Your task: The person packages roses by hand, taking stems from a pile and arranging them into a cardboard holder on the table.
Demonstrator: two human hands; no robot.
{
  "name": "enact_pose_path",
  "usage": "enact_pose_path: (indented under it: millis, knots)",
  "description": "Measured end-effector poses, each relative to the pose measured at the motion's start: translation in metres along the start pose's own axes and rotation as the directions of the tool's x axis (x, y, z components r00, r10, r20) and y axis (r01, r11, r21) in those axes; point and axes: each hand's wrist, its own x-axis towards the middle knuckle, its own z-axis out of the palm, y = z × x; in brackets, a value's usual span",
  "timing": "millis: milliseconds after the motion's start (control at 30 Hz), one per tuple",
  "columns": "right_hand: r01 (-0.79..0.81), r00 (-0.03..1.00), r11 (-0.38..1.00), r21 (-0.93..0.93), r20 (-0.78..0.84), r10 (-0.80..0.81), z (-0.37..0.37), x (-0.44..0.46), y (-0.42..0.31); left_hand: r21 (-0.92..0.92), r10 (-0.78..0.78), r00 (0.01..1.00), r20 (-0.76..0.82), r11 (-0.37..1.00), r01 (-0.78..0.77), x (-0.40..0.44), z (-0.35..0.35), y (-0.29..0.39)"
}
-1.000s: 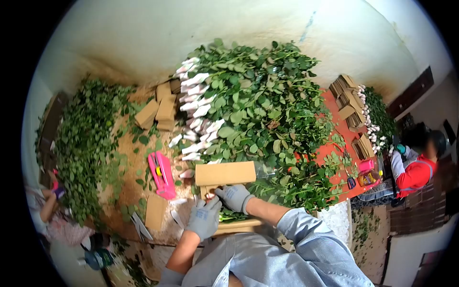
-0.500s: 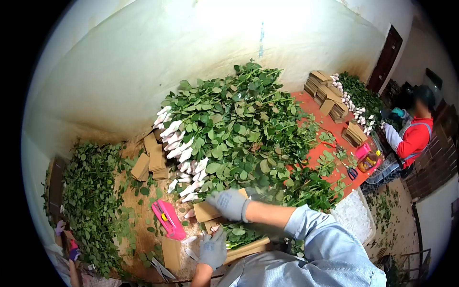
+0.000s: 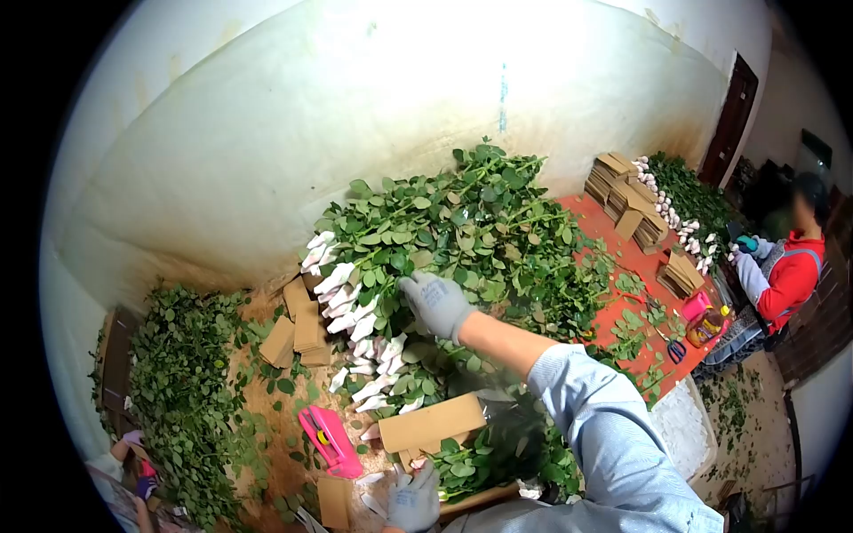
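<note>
My right hand point(image 3: 440, 306), in a grey glove, reaches over the big heap of leafy stems point(image 3: 498, 231). It is just behind the white-wrapped flower heads point(image 3: 342, 298), its fingertips turned down among the leaves and partly hidden. Low in the view, my left hand point(image 3: 414, 505), also gloved, lies with fingers stretched out beside a small batch of leafy stems point(image 3: 462, 462). A cardboard strip point(image 3: 433, 421) rests on that batch, just above the left fingers. To the left of them lies a pink stapler-like tool point(image 3: 330, 441) with a yellow part.
Folded cardboard pieces point(image 3: 306, 327) lie left of the flower heads, with another leafy heap point(image 3: 182, 382) beyond. On the red table point(image 3: 586, 213) are cardboard stacks point(image 3: 626, 191), scissors point(image 3: 675, 349) and a bottle point(image 3: 708, 327). A person in red point(image 3: 791, 275) works at right; another person's hands point(image 3: 142, 475) appear lower left.
My right hand has moved from the cardboard strip up and away to the stem heap. The strip now lies uncovered. My left hand stays near the batch; the whole view has shifted slightly.
</note>
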Motion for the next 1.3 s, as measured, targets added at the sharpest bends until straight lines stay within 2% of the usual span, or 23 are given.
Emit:
enact_pose_path:
  millis: [100,167,233,300,333,367,467,500,567,600,633,700,767,800,900,933,967,1000,1033,1100,1167,1233,1300]
  knots:
    - [0.005,0.998,0.996,-0.087,-0.059,-0.010,0.002,0.049,0.012,0.036,-0.005,1.000,0.005,0.999,0.005,0.002,0.002,0.000]
    - [0.010,0.999,0.990,-0.142,-0.040,-0.016,0.002,0.074,0.021,0.059,-0.043,0.998,0.053,0.997,0.040,0.001,0.007,-0.002]
    - [-0.017,1.000,0.958,-0.286,-0.010,0.015,0.010,0.096,0.033,0.095,-0.049,0.995,0.087,0.995,0.040,-0.001,0.017,-0.010]
    - [-0.034,0.999,0.947,-0.320,-0.023,0.028,0.024,0.110,0.046,0.229,0.065,0.992,0.105,0.970,-0.087,0.000,0.012,-0.013]
    - [-0.025,0.998,0.914,-0.406,0.046,0.048,0.028,0.113,0.049,0.146,0.048,0.992,0.120,0.987,-0.065,0.000,0.008,-0.012]
    - [-0.008,0.991,0.872,-0.490,0.113,0.073,0.029,0.115,0.050,0.148,0.051,0.992,0.114,0.987,-0.068,0.000,0.002,-0.011]
    - [0.066,0.985,0.827,-0.558,0.168,0.035,0.031,0.116,0.049,-0.075,0.016,0.993,0.120,0.997,-0.007,0.001,-0.001,-0.008]
    - [0.109,0.980,0.801,-0.588,0.199,0.012,0.031,0.118,0.046,-0.087,0.013,0.995,0.104,0.996,-0.004,0.001,0.003,-0.009]
    - [0.167,0.976,0.789,-0.591,0.210,-0.050,0.026,0.114,0.050,-0.121,-0.039,0.992,0.122,0.991,0.054,0.000,0.008,-0.011]
    - [0.235,0.962,0.815,-0.530,0.247,-0.117,0.021,0.110,0.054,-0.131,-0.047,0.993,0.106,0.989,0.061,-0.001,0.010,-0.012]
    - [0.303,0.941,0.832,-0.465,0.282,-0.185,0.017,0.106,0.057,-0.143,-0.023,0.997,0.071,0.989,0.033,-0.002,0.012,-0.013]
    - [0.329,0.932,0.815,-0.476,0.300,-0.202,0.007,0.099,0.059,-0.162,0.023,1.000,0.000,0.986,-0.023,-0.005,0.018,-0.014]
    - [0.373,0.926,0.782,-0.499,0.260,-0.276,-0.006,0.096,0.059,-0.148,0.008,1.000,0.008,0.989,-0.007,-0.003,0.028,-0.019]
    - [0.366,0.928,0.760,-0.537,0.272,-0.255,-0.021,0.097,0.050,-0.122,0.001,0.999,0.035,0.992,0.003,-0.002,0.028,-0.016]
    - [0.234,0.971,0.749,-0.620,0.111,-0.212,-0.061,0.111,0.039,-0.090,-0.059,0.994,0.094,0.994,0.068,0.001,0.008,-0.003]
    - [0.198,0.977,0.723,-0.662,0.078,-0.197,-0.075,0.120,0.037,-0.099,-0.068,0.994,0.084,0.992,0.076,0.000,0.025,-0.007]
    - [0.160,0.982,0.696,-0.700,0.042,-0.183,-0.090,0.127,0.030,0.005,-0.031,0.999,-0.008,1.000,0.031,0.001,0.053,-0.017]
    - [0.109,0.988,0.754,-0.648,-0.010,-0.152,-0.106,0.134,0.024,0.115,0.015,0.995,-0.094,0.993,-0.004,0.000,0.068,-0.021]
    - [0.060,0.991,0.806,-0.589,-0.059,-0.117,-0.122,0.136,0.016,0.108,0.007,0.995,-0.104,0.994,0.004,0.000,0.060,-0.018]
    - [0.030,0.984,0.867,-0.497,-0.138,-0.113,-0.147,0.136,0.000,0.040,-0.026,0.999,0.038,0.999,0.024,0.004,0.030,-0.008]
    - [0.073,0.989,0.815,-0.575,-0.060,-0.132,-0.163,0.128,-0.018,-0.001,-0.058,0.998,0.035,0.998,0.058,0.007,0.035,-0.009]
    - [0.112,0.992,0.684,-0.721,0.125,-0.032,-0.157,0.132,-0.019,-0.041,-0.086,0.995,0.042,0.995,0.088,0.004,0.027,-0.005]
    - [0.174,0.975,0.644,-0.745,0.224,-0.005,-0.149,0.124,-0.018,-0.013,0.032,0.986,-0.162,0.999,-0.035,0.001,-0.004,0.002]
